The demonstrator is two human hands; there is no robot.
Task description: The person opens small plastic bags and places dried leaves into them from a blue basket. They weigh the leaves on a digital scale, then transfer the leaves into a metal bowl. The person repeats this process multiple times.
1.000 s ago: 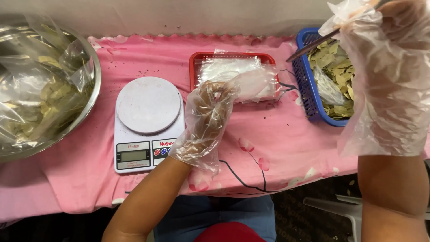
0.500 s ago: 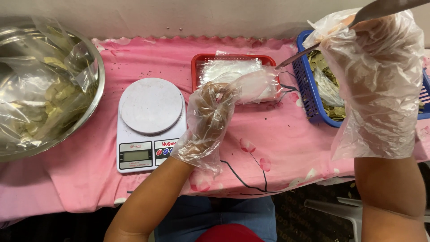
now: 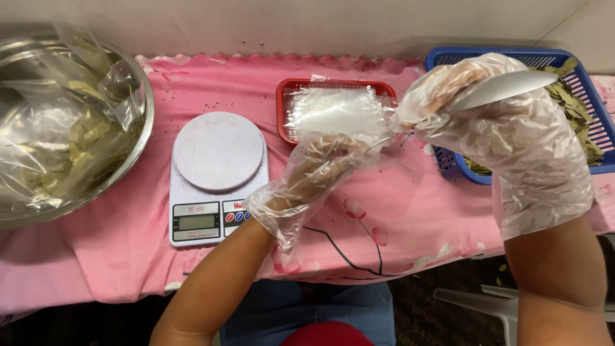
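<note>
- My left hand [image 3: 320, 170] pinched a clear bag [image 3: 391, 160] beside the scale [image 3: 218, 176].
- My right hand [image 3: 493, 122] gripped tongs [image 3: 506, 88] over the blue basket [image 3: 596, 96].

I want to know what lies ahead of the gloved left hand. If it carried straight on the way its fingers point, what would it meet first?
Probably the thin wire tip of the metal tool held by the right hand, just past the left hand; depth is unclear, so it could pass under toward the blue basket.
</note>
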